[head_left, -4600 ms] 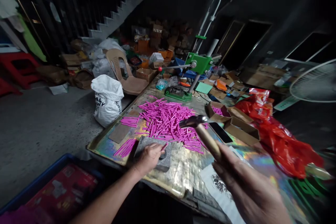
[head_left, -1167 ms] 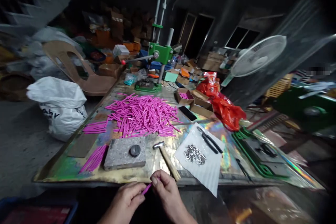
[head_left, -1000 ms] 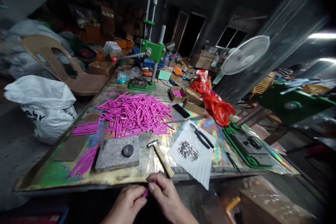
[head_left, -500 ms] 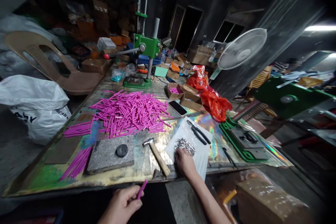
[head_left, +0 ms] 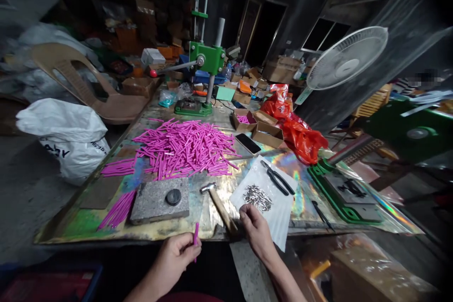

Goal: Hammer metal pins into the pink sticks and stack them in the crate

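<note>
Between the thumb and fingers of my left hand [head_left: 179, 255] is a thin pink tube [head_left: 196, 234], held nearly upright in front of the table edge. My right hand [head_left: 255, 226] is closed in a pinch just in front of a pile of small metal pins [head_left: 257, 197]; whatever its fingertips hold is too small to make out. The pins lie on a white sheet [head_left: 283, 212], with black-handled pliers [head_left: 278, 178] behind them. A hammer [head_left: 222, 205] with a wooden handle rests between my hands, beyond the edge. Left of it, a stone block [head_left: 155, 207] bears a round dark piece [head_left: 173, 197].
A big heap of pink tubes [head_left: 187, 146] covers the table's middle, and a phone [head_left: 248, 143] lies right of it. Green presses stand at the back [head_left: 208, 59] and right [head_left: 339, 193]. Small cardboard boxes [head_left: 268, 134] and red plastic bags [head_left: 300, 139] sit further back.
My right hand has drawn back from the pin pile toward me, fingers still pinched. My left hand has risen slightly with the pink tube, now more upright. The whole view has shifted a little.
</note>
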Demonstrator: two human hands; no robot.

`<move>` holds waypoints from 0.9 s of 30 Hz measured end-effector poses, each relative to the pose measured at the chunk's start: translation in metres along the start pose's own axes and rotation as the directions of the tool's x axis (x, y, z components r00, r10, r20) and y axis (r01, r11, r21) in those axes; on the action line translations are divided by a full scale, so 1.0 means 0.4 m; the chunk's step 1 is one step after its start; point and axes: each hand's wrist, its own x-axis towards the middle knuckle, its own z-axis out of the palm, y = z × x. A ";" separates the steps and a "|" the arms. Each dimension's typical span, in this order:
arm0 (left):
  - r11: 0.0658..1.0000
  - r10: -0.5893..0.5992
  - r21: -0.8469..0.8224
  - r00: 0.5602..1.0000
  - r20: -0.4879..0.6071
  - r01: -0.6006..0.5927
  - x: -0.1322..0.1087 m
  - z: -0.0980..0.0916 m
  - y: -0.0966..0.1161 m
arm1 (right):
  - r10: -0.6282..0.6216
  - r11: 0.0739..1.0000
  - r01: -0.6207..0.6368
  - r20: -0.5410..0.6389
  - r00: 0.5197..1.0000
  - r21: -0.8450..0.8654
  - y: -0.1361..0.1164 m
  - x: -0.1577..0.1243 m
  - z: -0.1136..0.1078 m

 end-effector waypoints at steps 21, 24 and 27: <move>0.670 -0.111 -0.742 0.983 -0.144 -0.033 0.004 0.009 0.050 | -0.035 0.686 -0.239 0.359 0.933 0.687 -0.194 -0.094 0.118; 0.662 -0.115 -0.748 0.983 -0.143 -0.032 0.005 0.010 0.049 | -0.031 0.690 -0.245 0.366 0.930 0.681 -0.192 -0.097 0.119; 0.661 -0.116 -0.750 0.984 -0.132 -0.023 0.004 0.011 0.047 | -0.030 0.682 -0.253 0.373 0.928 0.686 -0.187 -0.100 0.120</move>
